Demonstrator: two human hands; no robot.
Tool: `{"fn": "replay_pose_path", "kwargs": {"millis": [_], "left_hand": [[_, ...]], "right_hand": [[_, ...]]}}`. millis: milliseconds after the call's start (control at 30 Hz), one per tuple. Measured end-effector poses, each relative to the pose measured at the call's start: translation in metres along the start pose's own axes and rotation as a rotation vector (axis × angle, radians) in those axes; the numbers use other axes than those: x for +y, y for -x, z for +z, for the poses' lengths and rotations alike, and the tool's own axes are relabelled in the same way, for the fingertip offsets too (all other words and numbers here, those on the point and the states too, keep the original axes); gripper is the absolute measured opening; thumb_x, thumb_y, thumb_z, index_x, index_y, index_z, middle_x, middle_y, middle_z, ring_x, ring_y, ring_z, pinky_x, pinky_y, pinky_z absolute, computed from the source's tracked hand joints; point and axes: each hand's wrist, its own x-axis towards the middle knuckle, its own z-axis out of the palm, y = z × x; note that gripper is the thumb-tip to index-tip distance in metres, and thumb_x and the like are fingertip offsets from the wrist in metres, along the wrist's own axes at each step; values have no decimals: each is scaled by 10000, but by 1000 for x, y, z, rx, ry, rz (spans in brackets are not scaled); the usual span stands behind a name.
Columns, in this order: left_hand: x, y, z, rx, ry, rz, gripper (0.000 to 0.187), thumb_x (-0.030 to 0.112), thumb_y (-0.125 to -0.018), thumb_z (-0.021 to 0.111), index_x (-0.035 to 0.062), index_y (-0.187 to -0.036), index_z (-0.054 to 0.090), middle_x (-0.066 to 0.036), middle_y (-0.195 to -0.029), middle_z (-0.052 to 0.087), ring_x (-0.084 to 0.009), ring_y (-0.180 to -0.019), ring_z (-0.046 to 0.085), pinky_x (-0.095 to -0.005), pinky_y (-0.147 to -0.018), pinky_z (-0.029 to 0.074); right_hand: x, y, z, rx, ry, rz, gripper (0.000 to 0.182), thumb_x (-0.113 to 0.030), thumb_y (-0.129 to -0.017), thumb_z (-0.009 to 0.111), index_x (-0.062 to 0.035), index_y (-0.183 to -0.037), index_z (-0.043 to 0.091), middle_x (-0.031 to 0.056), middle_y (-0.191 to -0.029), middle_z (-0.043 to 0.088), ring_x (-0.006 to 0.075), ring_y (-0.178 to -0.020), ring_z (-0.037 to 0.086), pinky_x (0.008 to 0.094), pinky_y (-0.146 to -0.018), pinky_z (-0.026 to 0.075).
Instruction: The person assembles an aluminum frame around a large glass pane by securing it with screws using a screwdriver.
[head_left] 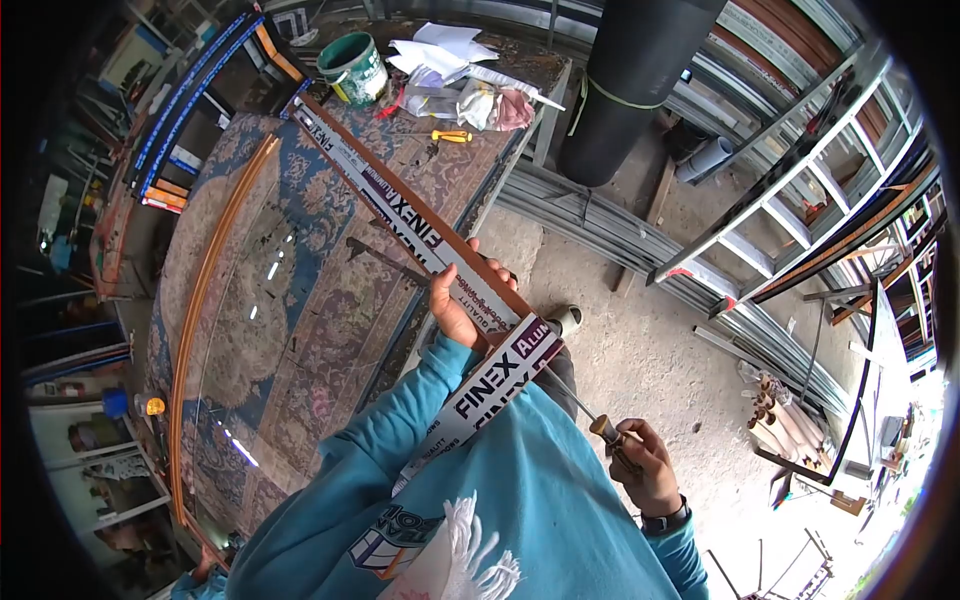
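Note:
My left hand (462, 308) is closed around a long brown aluminium profile (425, 222), covered with white protective film printed FINEX. This profile meets a shorter film-covered profile (487, 388) at a corner close to my chest. In my right hand (648, 468) is a screwdriver (606, 430), held by its handle. Its long thin shaft points up and left to the corner, where the tip is hidden. The far end of the long profile reaches over the carpet-covered table.
A patterned carpet (300, 400) covers the worktable, with a curved orange-brown strip (190, 330) on it. Farther back are a green bucket (352, 70), papers (440, 50) and a yellow-handled tool (452, 136). A ladder (790, 220) and a black roll (630, 90) stand right. Another person's hand (208, 562) shows lower left.

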Motion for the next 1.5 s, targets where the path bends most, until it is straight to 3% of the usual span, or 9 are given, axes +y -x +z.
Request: {"fn": "replay_pose_path", "kwargs": {"millis": [200, 400, 600, 767, 933, 1033, 1133, 1267, 1500], "left_hand": [[-2, 3, 2, -19, 12, 15, 592, 422, -854, 542, 89, -1337, 459, -153, -1154, 509, -268, -959, 532, -475, -873, 460], [0, -6, -13, -58, -1, -6, 610, 463, -866, 516, 95, -1349, 458, -171, -1120, 526, -278, -957, 531, -463, -899, 457], [-2, -2, -4, -56, 17, 14, 593, 458, -869, 518, 87, -1330, 477, -182, -1083, 538, -285, -936, 535, -483, -902, 460], [-3, -2, -9, -38, 30, 12, 587, 458, -864, 529, 92, -1321, 490, -179, -1097, 533, -274, -934, 529, -471, -886, 456], [-3, 0, -7, -29, 33, 2, 595, 474, -861, 521, 93, -1317, 497, -174, -1099, 538, -276, -928, 535, -476, -886, 456], [-3, 1, -6, -37, -1, 18, 602, 473, -854, 533, 89, -1317, 497, -153, -1050, 558, -275, -923, 534, -471, -883, 456], [-6, 5, 6, 8, 8, 23, 574, 475, -850, 539, 114, -1297, 523, -134, -978, 614, -268, -891, 605, -466, -849, 504], [-2, 3, 0, 2, 27, 11, 576, 447, -857, 547, 97, -1313, 501, -140, -1034, 560, -274, -933, 529, -469, -895, 453], [-1, 3, -2, -49, 39, -5, 567, 454, -885, 513, 94, -1323, 502, -138, -1037, 569, -271, -939, 540, -466, -906, 453]], "right_hand": [[45, 6, -15, 393, 1358, -1099, 321, -32, -826, 638, 16, -1128, 540, 155, -948, 598, 195, -764, 595, 301, -702, 510], [-6, 11, 7, 81, 198, -162, 252, -213, -975, 554, 0, -1109, 541, 50, -766, 585, 33, -513, 378, 203, -449, 302], [24, 4, -19, 202, 1560, -1183, 359, -94, -773, 728, -4, -1073, 552, 158, -801, 625, 335, -690, 645, 356, -620, 522], [0, 9, -2, 112, 373, -60, 305, -309, -1010, 484, -10, -1010, 544, -23, -645, 461, 52, -494, 364, 238, -433, 274], [4, 15, -1, 0, 294, -119, 251, -249, -962, 577, -6, -1022, 562, -5, -657, 484, 51, -538, 380, 240, -464, 282], [23, 4, -21, 318, 1475, -1174, 379, -225, -764, 771, -26, -1027, 585, 84, -685, 569, 209, -566, 553, 318, -532, 399], [25, -3, -26, 222, 1540, -1265, 319, -344, -893, 632, -31, -943, 594, 43, -602, 519, 198, -502, 500, 330, -491, 378], [21, 4, -26, -78, -126, 176, 458, -418, -1015, 407, -9, -968, 606, -8, -561, 383, 93, -476, 348, 251, -464, 263], [23, 10, -18, 285, 1475, -1080, 397, -144, -783, 698, 12, -1098, 513, 135, -793, 570, 291, -665, 529, 392, -619, 426]]}}
